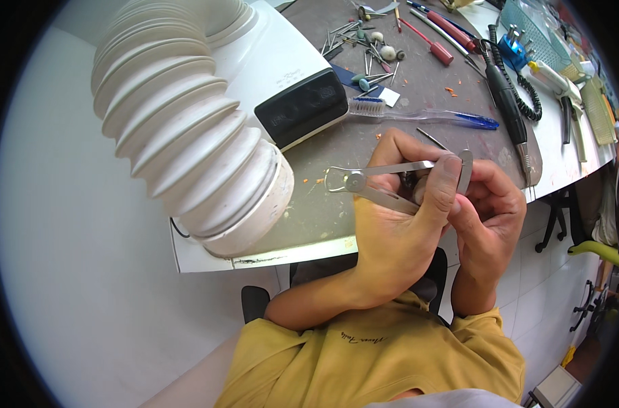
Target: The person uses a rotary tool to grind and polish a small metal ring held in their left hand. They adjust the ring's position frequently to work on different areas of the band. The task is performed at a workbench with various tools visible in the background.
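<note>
Closest in, the person's yellow shirt (384,353) fills the lower edge, both forearms rising from it. The left hand (398,217) is closed around a metal caliper (384,180), thumb pressed over its arms, the hinge end pointing toward the hose. The right hand (489,214) curls shut just beside it, fingers pinching something small at the caliper's tips; what it is I cannot tell. Beyond them on the grey bench (330,217) lies a clear toothbrush (418,114) and a black handpiece (505,95). To the left a white corrugated hose (187,129) sweeps across. Farthest back, scattered burs (367,51) lie loose.
</note>
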